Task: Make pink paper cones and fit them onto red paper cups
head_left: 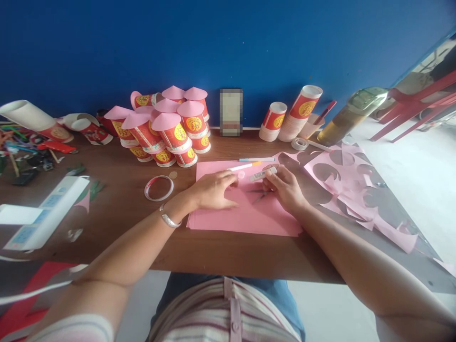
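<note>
A stack of pink paper sheets [245, 216] lies in front of me on the brown table. My left hand [215, 190] is over its left half, thumb and fingers apart, holding nothing. My right hand [287, 187] pinches a small whitish printed stick [262, 174] between thumb and fingers, above the paper's right half. Dark, thin scissor-like blades [261, 194] show beneath that hand; whether it touches them I cannot tell. A small pale round piece [241, 175] is between the hands. Near the paper's top edge lie a white pen with an orange end [245, 166] and a light-blue pen [256, 160].
Red paper cups with pink cone tops [167, 126] are stacked at back left. More cup stacks [301, 114], a tape roll [299, 143] and a bottle [351, 116] stand at back right. Cut pink scraps [356, 190] cover the right side. A tape ring [158, 188] and power strip [48, 211] lie left.
</note>
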A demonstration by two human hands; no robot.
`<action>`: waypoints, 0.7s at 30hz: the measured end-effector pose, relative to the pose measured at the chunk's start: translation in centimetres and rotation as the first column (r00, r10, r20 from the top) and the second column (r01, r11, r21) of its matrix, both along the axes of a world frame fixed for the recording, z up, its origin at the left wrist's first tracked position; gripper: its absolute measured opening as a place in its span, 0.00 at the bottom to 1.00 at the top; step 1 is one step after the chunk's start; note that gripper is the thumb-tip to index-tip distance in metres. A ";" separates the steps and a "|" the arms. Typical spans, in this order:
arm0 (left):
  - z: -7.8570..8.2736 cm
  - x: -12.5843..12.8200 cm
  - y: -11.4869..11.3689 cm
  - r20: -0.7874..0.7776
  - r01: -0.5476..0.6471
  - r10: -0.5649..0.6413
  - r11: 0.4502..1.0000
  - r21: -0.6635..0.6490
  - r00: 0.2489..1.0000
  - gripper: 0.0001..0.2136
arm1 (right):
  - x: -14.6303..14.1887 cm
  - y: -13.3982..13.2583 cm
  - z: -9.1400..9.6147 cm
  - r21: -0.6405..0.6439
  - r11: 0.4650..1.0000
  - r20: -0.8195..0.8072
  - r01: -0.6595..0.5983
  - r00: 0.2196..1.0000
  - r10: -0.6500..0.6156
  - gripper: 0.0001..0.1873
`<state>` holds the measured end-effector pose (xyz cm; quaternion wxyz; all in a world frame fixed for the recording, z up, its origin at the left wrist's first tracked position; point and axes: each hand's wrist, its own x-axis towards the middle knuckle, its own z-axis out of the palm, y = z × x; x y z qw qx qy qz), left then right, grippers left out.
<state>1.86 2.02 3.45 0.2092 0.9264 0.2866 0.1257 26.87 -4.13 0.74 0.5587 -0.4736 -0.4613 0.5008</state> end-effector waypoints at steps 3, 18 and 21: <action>0.3 0.3 -0.9 -0.123 0.079 -0.060 0.984 0.157 0.991 0.23 | 0.5 0.5 -0.4 0.065 0.988 0.110 0.137 0.984 -0.143 0.25; -0.4 1.4 -1.8 -0.342 0.325 -0.178 0.835 0.443 0.923 0.09 | 2.4 1.2 -0.4 0.178 0.944 0.285 0.279 0.903 -0.321 0.19; -0.7 1.6 -1.9 -0.333 0.334 -0.180 0.802 0.496 0.926 0.10 | 3.8 1.9 -0.8 0.210 0.899 0.303 0.384 0.849 -0.433 0.17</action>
